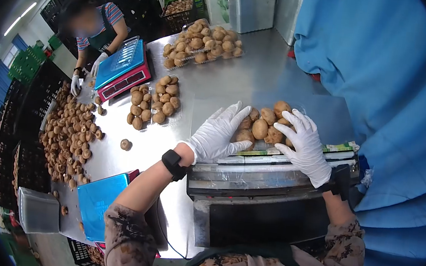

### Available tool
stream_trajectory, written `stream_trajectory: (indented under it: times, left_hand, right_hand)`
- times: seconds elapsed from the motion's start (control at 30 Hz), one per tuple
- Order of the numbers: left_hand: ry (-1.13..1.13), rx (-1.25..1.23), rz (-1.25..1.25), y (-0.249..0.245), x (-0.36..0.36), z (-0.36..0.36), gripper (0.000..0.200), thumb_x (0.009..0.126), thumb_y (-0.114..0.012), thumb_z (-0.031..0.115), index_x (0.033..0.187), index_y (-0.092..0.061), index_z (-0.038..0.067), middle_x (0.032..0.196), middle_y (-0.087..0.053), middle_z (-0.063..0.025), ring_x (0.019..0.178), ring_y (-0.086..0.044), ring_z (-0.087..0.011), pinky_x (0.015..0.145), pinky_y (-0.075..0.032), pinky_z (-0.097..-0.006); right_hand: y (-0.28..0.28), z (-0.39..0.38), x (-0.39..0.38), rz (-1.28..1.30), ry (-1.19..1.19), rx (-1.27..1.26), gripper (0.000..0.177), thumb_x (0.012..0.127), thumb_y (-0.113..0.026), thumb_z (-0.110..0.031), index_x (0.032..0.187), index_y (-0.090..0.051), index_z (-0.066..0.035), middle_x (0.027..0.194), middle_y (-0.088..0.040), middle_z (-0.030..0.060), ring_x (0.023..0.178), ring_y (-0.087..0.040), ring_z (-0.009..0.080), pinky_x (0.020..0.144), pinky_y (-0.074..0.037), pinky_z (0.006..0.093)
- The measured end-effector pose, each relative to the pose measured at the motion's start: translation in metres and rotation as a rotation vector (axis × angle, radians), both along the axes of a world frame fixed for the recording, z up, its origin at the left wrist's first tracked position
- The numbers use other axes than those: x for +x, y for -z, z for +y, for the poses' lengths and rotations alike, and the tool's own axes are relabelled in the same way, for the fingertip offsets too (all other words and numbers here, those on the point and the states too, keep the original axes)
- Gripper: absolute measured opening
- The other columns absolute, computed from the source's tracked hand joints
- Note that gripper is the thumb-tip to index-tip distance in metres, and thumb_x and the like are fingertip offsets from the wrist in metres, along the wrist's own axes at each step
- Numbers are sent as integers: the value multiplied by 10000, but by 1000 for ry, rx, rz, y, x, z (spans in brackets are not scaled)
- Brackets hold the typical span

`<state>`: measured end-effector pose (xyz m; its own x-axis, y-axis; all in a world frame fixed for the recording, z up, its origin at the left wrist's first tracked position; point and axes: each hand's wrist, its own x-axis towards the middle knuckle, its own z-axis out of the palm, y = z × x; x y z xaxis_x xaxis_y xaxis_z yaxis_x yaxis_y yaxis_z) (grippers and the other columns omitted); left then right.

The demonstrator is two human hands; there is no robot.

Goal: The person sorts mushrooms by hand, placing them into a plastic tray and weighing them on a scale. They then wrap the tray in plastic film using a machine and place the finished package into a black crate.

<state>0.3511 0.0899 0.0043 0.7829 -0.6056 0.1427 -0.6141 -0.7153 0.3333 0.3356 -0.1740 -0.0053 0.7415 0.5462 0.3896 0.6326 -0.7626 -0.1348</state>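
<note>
Several mushrooms [260, 129] lie between both hands [217, 135] [305, 148] (white-gloved) — each with fingers spread.

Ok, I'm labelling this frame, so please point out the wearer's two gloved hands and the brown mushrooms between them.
Left hand [217, 136], head view: middle of its back.
Right hand [304, 150], head view: middle of its back.
Brown mushrooms [260, 129], head view: one mushroom's cap.

Gloved and facing each other, a worker's left hand [218, 134] and right hand [307, 150] spread their fingers, backs upward, thumbs turned inward, at the ends of outstretched forearms [143, 190].
</note>
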Motion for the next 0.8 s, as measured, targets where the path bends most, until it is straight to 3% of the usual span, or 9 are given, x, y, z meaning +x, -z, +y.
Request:
stream_trajectory:
  times: [0.13, 0.23, 0.33, 0.6, 0.8]
  left_hand:
    - [-67, -115, 101, -9, -4, 1, 764, 852, -599, 426, 1416, -260, 39, 1409, -315, -263, 1348, -268, -364, 1111, -239, -397]
    - [-180, -319, 78, -3, -5, 11, 773, 832, -592, 468, 1386, -310, 10, 1393, -336, -270, 1327, -293, -392, 1104, -252, -401]
    - [-212, -202, 38, 5, 0, 20, 729, 863, -593, 418, 1410, -292, 42, 1436, -293, -238, 1365, -229, -366, 1116, -218, -393]
    - [-62, 6, 133, 2, 7, 4, 685, 905, -467, 502, 1409, -282, 77, 1416, -335, -219, 1365, -218, -382, 1114, -165, -483]
    - [-83, -90, 158, 0, 9, 3, 630, 902, -505, 457, 1371, -352, 65, 1385, -364, -238, 1332, -281, -398, 1105, -205, -456]
  right_hand:
    - [-14, -6, -2, 56, -11, 140, 491, 763, -689, -241, 1213, -546, -104, 1303, -454, 132, 1223, -405, 348, 1018, -326, 455]
    - [-16, -20, -4, 58, 175, 314, 445, 829, -630, -193, 1231, -513, -43, 1260, -483, 168, 1177, -459, 334, 997, -368, 392]
    - [0, -35, 1, 92, 204, 285, 398, 858, -582, -155, 1230, -507, -33, 1221, -514, 167, 1146, -485, 325, 978, -383, 386]
    - [4, -34, -2, 109, 149, 254, 400, 831, -565, -80, 1222, -497, -31, 1189, -535, 156, 1119, -499, 324, 953, -398, 394]
    - [2, -35, -2, 113, 156, 271, 394, 832, -563, -70, 1219, -500, -30, 1185, -538, 157, 1119, -500, 320, 958, -395, 394]
